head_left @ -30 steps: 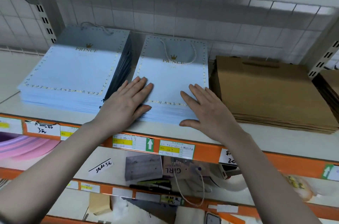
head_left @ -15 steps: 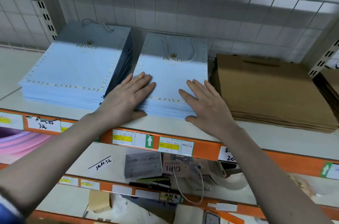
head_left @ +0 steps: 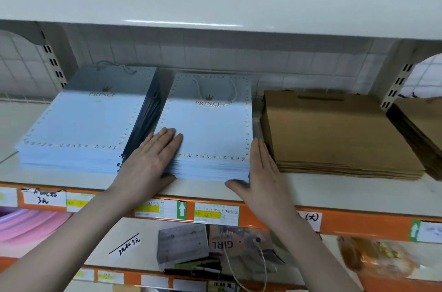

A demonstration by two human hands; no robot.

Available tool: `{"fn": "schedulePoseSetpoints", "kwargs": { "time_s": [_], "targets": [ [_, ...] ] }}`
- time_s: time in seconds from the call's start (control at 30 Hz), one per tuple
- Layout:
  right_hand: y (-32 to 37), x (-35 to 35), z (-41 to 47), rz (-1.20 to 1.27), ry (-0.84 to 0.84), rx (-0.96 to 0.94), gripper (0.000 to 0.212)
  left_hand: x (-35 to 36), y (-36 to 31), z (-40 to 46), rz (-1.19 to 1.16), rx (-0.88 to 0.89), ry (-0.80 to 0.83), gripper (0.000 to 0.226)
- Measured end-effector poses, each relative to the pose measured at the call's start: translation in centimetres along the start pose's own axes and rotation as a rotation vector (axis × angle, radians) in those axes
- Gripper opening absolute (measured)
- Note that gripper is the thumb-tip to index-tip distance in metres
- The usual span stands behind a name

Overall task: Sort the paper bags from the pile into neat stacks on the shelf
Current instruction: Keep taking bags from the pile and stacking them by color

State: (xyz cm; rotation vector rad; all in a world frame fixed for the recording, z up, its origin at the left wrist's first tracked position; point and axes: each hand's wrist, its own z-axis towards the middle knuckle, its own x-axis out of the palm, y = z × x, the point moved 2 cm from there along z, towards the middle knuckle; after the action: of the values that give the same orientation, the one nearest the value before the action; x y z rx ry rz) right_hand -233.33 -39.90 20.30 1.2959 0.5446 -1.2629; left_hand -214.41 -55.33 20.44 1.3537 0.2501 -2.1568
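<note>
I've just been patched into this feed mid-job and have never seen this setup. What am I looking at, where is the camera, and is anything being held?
There is no machine: a person works bare-handed, and the one camera sits on their head, looking forward and down. On the shelf lie two light-blue bag stacks and brown ones to the right. The left hand rests flat on the middle blue stack; the right hand presses straight fingers against that stack's right edge, beside the brown stack. The left blue stack is untouched. Nothing is gripped; both hands seem to be squaring the stack.

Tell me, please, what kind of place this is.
Probably a shop or its stockroom: slotted metal shelving with handwritten price labels on the orange shelf edge, holding stacks of blue PRINCE gift bags and brown paper bags.
</note>
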Motion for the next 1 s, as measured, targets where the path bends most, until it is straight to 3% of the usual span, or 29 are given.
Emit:
{"fn": "schedulePoseSetpoints", "kwargs": {
  "time_s": [0.33,0.47,1.0],
  "targets": [
    [-0.7,-0.2,-0.7,0.296,0.060,0.057,0.104,-0.5,-2.1,-0.3,-0.033,-0.056,0.068,0.099],
    [-1.0,-0.4,-0.4,0.421,0.084,0.051,0.103,-0.6,-3.3,-0.3,-0.031,-0.119,0.108,0.090],
    [-2.2,-0.8,-1.4,0.545,0.207,0.001,0.100,-2.3,-3.8,-1.6,-0.009,-0.312,0.142,0.112]
  ]
}}
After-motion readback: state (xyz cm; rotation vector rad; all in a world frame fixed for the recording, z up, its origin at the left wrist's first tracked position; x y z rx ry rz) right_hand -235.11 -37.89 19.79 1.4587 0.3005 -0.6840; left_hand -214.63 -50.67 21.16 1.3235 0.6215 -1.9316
